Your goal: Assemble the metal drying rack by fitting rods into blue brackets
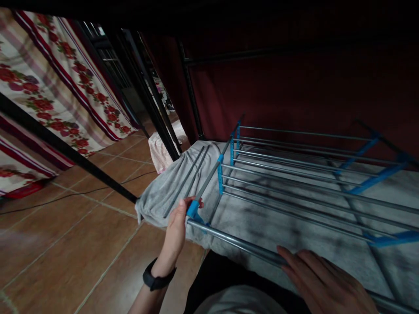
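Note:
A rack of grey metal tubes [288, 172] with blue plastic joints lies on the grey blanket in front of me, like a shoe rack. At its near left corner, my left hand [178, 220] is closed around the frame by a blue corner joint [193, 209]. My right hand [324, 279] has its fingers curled over the near long tube [235, 239], further to the right; its thumb side is partly hidden. Two loose thin tubes [188, 179] rest on the blanket left of the rack.
The grey blanket [152, 203] covers a low bed-like surface with dark metal posts [153, 91] around it. A dark red cloth [278, 91] hangs behind. To the left are brown floor tiles [98, 244], a thin cable [81, 193] and a floral curtain [68, 83].

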{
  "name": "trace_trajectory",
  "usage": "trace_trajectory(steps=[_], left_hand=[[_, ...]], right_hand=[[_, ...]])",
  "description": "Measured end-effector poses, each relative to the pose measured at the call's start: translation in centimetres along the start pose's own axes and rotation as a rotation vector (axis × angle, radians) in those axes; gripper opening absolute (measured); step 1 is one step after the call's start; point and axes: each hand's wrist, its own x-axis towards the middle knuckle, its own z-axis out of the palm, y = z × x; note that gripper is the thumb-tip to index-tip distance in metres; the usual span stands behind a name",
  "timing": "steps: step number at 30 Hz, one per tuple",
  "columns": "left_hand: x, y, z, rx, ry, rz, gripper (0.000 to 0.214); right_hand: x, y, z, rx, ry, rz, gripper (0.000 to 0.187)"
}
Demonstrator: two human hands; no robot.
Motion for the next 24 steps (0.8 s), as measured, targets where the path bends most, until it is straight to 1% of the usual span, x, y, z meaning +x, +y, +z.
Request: trace_trajectory(steps=[4, 7, 12, 15, 17, 24], left_hand=[[0.2, 0.3, 1.7, -0.181, -0.131, -0.095, 0.064], [0.3, 0.5, 2.5, -0.221, -0.164, -0.099, 0.071], [0.6, 0.4, 2.8, -0.203, -0.088, -0.079, 0.075], [0.6, 0.3, 2.9, -0.207, -0.026, -0.069, 0.075], [0.6, 0.2, 2.9, -0.212, 0.005, -0.075, 0.074], [0.4, -0.1, 2.9, -0.187, 0.049, -0.091, 0.069]], right_hand=[[-0.3, 0.0, 0.3, 0.003, 0.002, 0.028, 0.042], [-0.1, 0.1, 0.3, 0.005, 0.000, 0.010, 0.041], [-0.2, 0.3, 0.5, 0.006, 0.001, 0.020, 0.043], [-0.5, 0.4, 0.7, 0.023, -0.012, 0.046, 0.046], [-0.7, 0.5, 0.8, 0.030, -0.017, 0.050, 0.045], [-0.9, 0.9, 1.2, 0.016, -0.019, 0.049, 0.042]])
